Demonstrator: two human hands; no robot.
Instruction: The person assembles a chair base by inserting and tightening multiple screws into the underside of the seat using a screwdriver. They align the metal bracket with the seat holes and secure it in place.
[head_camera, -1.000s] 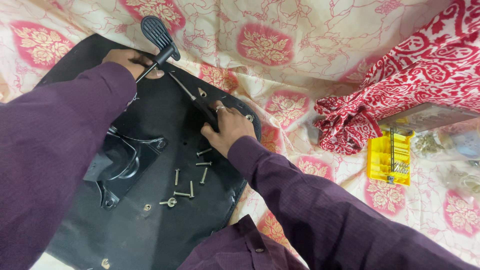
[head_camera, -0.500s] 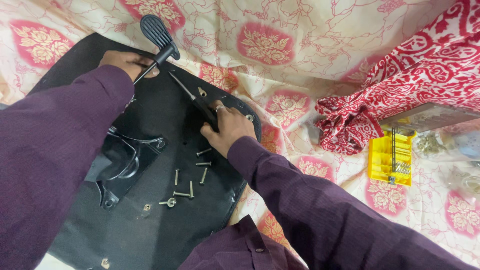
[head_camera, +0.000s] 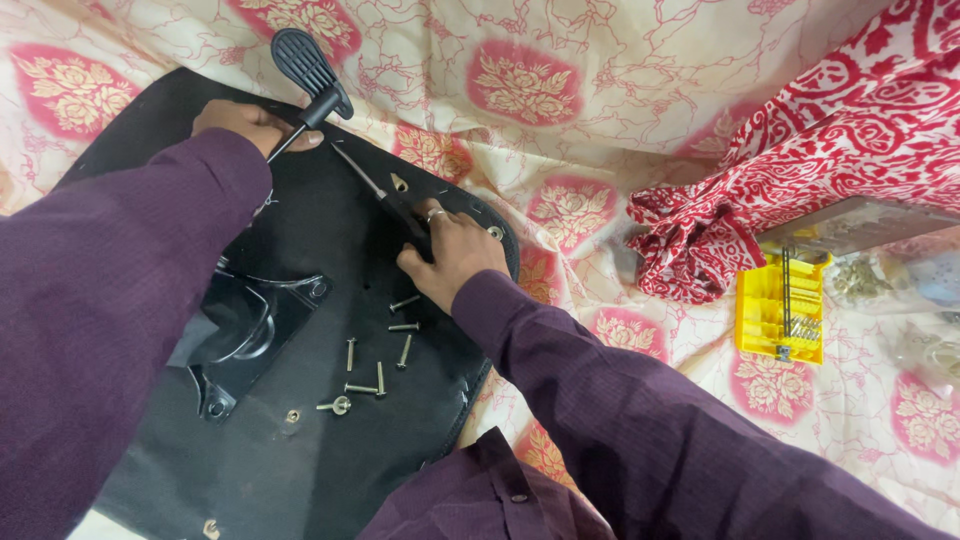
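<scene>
We see almost no change since a moment ago. On the black seat base (head_camera: 330, 250) our left hand (head_camera: 250, 125) still grips the thin rod of the paddle lever (head_camera: 308, 70) at its far edge. Our right hand (head_camera: 455, 255) stays closed around the screwdriver (head_camera: 385, 200), just beyond the loose bolts (head_camera: 375, 360).

Bolts (head_camera: 375, 360) on seat base (head_camera: 330, 230), near right hand (head_camera: 450, 250); bit case (head_camera: 780, 305) far right on cloth (head_camera: 600, 90).

Matt black fabric seat base (head_camera: 330, 230); glossy black plastic bracket (head_camera: 240, 335); shiny metal bolts (head_camera: 375, 365) lying below right-hand grip; printed cotton cloth (head_camera: 600, 90).
</scene>
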